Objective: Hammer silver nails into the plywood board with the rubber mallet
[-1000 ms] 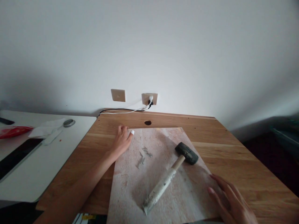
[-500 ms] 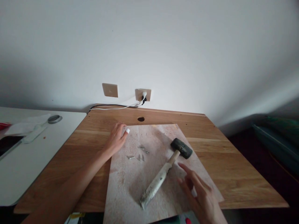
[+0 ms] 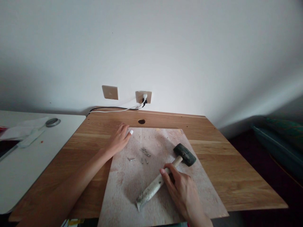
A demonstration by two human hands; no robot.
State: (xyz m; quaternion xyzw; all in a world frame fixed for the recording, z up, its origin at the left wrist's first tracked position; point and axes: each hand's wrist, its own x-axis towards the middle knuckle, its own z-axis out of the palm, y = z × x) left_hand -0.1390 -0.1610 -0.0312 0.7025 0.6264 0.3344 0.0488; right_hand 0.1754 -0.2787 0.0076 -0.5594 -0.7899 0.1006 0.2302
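Observation:
A rubber mallet (image 3: 151, 188) with a black head and worn, pale handle lies slanted across a thin wooden board (image 3: 123, 192). My right hand (image 3: 181, 189) is closed round the handle just below the head, thumb and forefinger on top. At the board's far left corner, my left hand (image 3: 119, 138) grips the edge, its thumb on the top face with a white wrapping on the tip. Several loose metal screws or nails (image 3: 145, 153) lie on the board left of the mallet. A row of small dark marks runs near the board's far edge.
Under the board is a wooden tabletop (image 3: 227, 170) with a round cable hole (image 3: 141, 121). Cables run to a wall socket (image 3: 143, 97). A white table (image 3: 47, 148) on the left bears a roll of tape (image 3: 52, 122) and plastic wrapping. Dark cushions lie far right.
My right hand has moved left and away from me onto the mallet handle and closed round it. The handle end has shifted slightly left. My left hand stays at the board's corner.

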